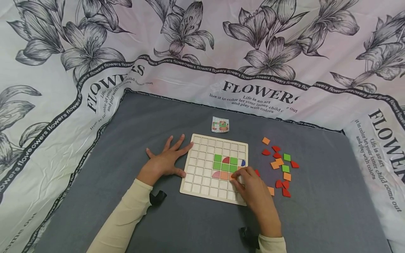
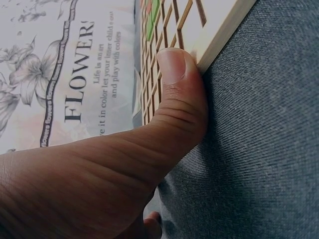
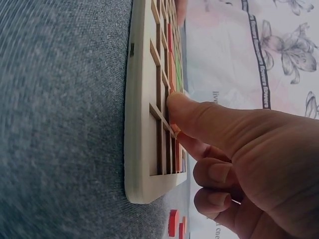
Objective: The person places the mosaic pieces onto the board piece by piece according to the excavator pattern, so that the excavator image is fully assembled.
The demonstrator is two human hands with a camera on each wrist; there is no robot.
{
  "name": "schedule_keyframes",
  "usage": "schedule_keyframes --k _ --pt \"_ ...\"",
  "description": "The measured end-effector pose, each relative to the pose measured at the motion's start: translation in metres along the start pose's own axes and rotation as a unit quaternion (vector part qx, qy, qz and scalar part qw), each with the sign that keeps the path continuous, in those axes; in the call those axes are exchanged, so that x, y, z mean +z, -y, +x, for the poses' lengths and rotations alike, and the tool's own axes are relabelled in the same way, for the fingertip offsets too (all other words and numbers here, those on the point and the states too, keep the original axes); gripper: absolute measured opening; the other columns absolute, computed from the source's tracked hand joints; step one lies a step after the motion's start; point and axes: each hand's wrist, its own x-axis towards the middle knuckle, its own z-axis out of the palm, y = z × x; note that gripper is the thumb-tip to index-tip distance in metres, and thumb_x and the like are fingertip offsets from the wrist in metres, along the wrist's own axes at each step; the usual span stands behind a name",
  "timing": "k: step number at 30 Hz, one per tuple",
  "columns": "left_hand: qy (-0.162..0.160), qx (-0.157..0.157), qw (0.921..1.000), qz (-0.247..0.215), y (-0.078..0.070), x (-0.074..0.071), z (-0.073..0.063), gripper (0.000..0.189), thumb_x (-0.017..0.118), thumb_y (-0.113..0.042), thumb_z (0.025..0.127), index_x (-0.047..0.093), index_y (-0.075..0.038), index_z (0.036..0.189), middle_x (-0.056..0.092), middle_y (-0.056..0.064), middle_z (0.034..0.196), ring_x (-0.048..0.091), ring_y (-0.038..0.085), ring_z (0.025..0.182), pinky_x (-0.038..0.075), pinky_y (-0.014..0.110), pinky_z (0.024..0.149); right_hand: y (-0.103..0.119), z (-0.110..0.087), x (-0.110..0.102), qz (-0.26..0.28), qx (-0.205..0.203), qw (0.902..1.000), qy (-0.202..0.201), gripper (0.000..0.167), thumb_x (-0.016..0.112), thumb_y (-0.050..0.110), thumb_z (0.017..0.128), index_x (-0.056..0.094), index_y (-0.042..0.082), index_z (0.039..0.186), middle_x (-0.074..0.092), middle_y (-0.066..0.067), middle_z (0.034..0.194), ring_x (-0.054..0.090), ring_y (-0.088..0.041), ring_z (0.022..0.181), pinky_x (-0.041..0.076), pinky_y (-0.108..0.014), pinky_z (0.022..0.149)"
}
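Note:
A wooden grid board [image 1: 197,181] lies on the table with green square tiles [image 1: 217,165], orange ones and a few curved pieces in its cells. My left hand [image 1: 161,163] is spread flat at the board's left side, its thumb and index finger against the edge. In the left wrist view the thumb [image 2: 182,94] presses on the board's rim. My right hand [image 1: 254,189] pinches a small orange tile [image 1: 232,177] between thumb and fingers, low over a cell in the right half. That tile is mostly covered by the fingertips.
A small pattern card [image 1: 220,124] lies beyond the board. Loose red pieces [image 1: 295,164], orange squares [image 1: 266,141] and green squares [image 1: 287,157] are scattered to the right of the board. A flower-printed cloth [image 1: 259,91] hangs around the grey table surface [image 1: 164,116].

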Motion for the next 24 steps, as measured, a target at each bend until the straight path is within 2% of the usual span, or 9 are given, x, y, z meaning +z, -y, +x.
schedule_keyframes --k 24 --pt "0.000 -0.002 1.0000 -0.006 0.0006 0.0010 0.0027 0.115 0.087 -0.052 0.080 0.016 -0.043 0.170 -0.007 -0.008 0.179 -0.013 0.033 0.163 -0.008 0.096 0.099 -0.0022 0.0024 -0.0010 0.003 0.007 1.0000 0.005 0.014 0.088 0.018 0.090 0.076 0.016 0.098 0.060 -0.001 0.104 0.053 -0.012 0.073 0.050 -0.032 0.062"
